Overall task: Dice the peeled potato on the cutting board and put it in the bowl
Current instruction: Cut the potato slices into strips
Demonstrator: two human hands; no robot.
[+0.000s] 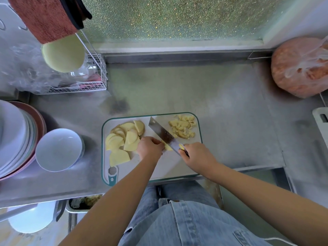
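Observation:
A white cutting board (pixel 193 157) with a teal rim lies on the steel counter. Pale potato slices (pixel 122 139) are fanned over its left half, and a heap of diced potato (pixel 182 127) sits at its far right corner. My left hand (pixel 150 148) curls over a small stack of potato pieces (pixel 167 147) at the board's middle and holds it down. My right hand (pixel 197 157) grips the handle of a cleaver (pixel 163 134), whose blade lies right against the left fingers on that stack. An empty white bowl (pixel 58 150) stands left of the board.
A stack of plates (pixel 16 137) stands at the far left beside the bowl. A wire rack (pixel 92 82) with plastic bags is behind them. A tied bag of orange-red food (pixel 300 68) sits at the back right, and a white object (pixel 321 121) at the right edge.

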